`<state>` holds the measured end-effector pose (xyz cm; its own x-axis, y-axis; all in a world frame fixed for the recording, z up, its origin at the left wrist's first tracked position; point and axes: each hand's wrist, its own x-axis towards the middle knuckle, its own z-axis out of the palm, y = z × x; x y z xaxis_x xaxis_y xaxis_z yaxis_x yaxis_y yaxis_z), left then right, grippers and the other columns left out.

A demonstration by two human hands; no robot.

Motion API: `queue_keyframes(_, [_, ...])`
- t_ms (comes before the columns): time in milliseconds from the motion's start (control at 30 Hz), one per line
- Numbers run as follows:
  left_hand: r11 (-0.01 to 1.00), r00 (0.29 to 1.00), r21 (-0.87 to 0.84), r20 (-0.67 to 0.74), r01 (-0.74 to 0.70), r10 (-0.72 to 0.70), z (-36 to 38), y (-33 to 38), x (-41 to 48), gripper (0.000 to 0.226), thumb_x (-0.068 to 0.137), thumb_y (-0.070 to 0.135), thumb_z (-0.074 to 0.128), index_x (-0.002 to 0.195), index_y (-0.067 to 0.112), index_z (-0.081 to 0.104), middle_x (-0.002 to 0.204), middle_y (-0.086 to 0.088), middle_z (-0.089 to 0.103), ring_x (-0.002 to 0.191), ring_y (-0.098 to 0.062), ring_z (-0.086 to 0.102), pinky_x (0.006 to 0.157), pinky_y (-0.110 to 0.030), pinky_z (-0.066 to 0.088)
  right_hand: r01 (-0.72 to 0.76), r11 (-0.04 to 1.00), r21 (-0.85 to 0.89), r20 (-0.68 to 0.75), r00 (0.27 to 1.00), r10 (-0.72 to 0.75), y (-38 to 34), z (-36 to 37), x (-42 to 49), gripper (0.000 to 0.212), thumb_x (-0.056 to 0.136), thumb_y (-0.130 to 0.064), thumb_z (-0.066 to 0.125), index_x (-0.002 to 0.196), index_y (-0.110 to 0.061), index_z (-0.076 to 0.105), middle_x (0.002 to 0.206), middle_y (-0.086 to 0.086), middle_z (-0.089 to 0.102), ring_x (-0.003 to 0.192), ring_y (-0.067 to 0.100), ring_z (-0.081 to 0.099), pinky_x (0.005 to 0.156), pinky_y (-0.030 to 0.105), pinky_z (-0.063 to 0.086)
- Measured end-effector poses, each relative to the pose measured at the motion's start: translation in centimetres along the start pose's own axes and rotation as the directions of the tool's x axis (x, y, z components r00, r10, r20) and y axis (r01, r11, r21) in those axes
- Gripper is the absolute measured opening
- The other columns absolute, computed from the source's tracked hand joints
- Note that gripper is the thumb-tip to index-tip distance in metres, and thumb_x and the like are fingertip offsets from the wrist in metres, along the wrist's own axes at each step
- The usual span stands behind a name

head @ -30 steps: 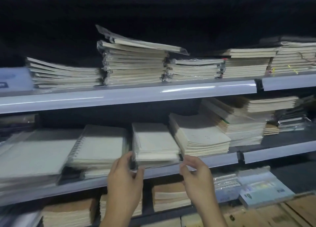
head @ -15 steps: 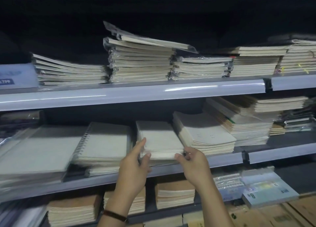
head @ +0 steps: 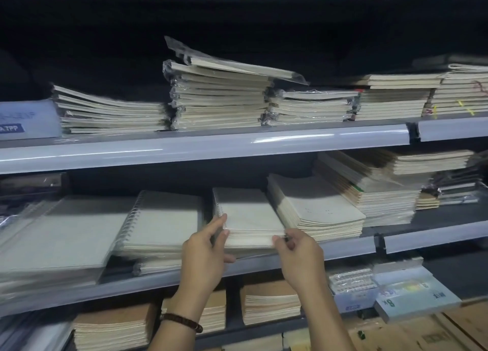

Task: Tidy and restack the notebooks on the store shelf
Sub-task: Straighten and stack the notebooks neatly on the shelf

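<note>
A small stack of pale spiral notebooks (head: 247, 214) lies on the middle shelf (head: 343, 247), its front edge at the shelf lip. My left hand (head: 208, 250) holds the stack's front left corner, thumb on top and fingers along its side. My right hand (head: 295, 253) pinches the front right corner with thumb and fingertips. Beside this stack to the left is a bigger spiral notebook pile (head: 163, 221), and to the right a slanted pile of thin notebooks (head: 317, 208).
The upper shelf (head: 211, 144) carries several stacks of wrapped notebooks (head: 219, 97), one lying askew on top. A large wrapped pad (head: 58, 242) sits at the middle shelf's left. Brown-covered stacks (head: 269, 300) and boxed items (head: 412, 295) fill the bottom shelf.
The small stack has been pushed back from the shelf lip into the shelf. Both hands followed it up and inward, and still hold its front corners.
</note>
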<state>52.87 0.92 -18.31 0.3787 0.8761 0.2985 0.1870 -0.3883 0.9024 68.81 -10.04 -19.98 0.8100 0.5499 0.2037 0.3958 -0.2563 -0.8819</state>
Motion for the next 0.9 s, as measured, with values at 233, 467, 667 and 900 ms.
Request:
queue_keyframes(233, [0.998,0.998,0.053,0.058,0.017,-0.02,-0.8,0.2,0.1,0.047,0.106,0.03,0.06,0.151,0.04,0.05,0.142,-0.003,0.065,0.067,-0.01,0.079,0.069,-0.033,0.066,0.067,0.992,-0.106,0.121,0.991,-0.054,-0.6,-0.9,0.2,0.053,0.093,-0.046,0.075,0.132,-0.012,0.062,0.093,-0.01,0.064,0.084,0.003,0.059,0.065,0.018,0.042])
queue_keyframes(467, [0.993,0.996,0.117,0.093,-0.026,0.015,-1.1,0.1,-0.7,0.076,0.097,0.018,0.075,0.159,0.044,0.038,0.149,0.002,0.058,0.069,-0.007,0.078,0.075,-0.031,0.066,0.05,0.995,-0.082,0.147,0.988,-0.038,-0.2,-1.3,0.5,0.031,0.086,-0.037,0.086,0.1,-0.018,0.065,0.083,-0.003,0.062,0.074,0.008,0.058,0.056,0.013,0.04])
queue_keyframes(667, [0.98,0.998,0.186,0.022,-0.064,0.061,-1.3,0.0,-0.6,0.073,0.092,0.027,0.08,0.153,0.044,0.046,0.152,-0.002,0.06,0.064,-0.002,0.076,0.073,-0.023,0.065,0.083,0.995,-0.063,0.055,0.995,-0.08,-0.1,-1.0,0.3,0.03,0.08,-0.035,0.091,0.084,-0.02,0.066,0.077,-0.001,0.064,0.068,0.008,0.056,0.056,0.014,0.041])
queue_keyframes(900, [0.972,0.994,0.228,-0.076,-0.059,0.078,-0.9,-0.1,-1.3,0.065,0.086,0.034,0.085,0.145,0.043,0.058,0.132,-0.002,0.073,0.056,-0.002,0.073,0.072,-0.029,0.067,0.084,0.995,-0.053,0.002,0.996,-0.084,0.1,-1.0,-0.2,0.033,0.077,-0.038,0.093,0.095,-0.017,0.075,0.079,-0.006,0.071,0.076,0.006,0.066,0.063,0.01,0.045])
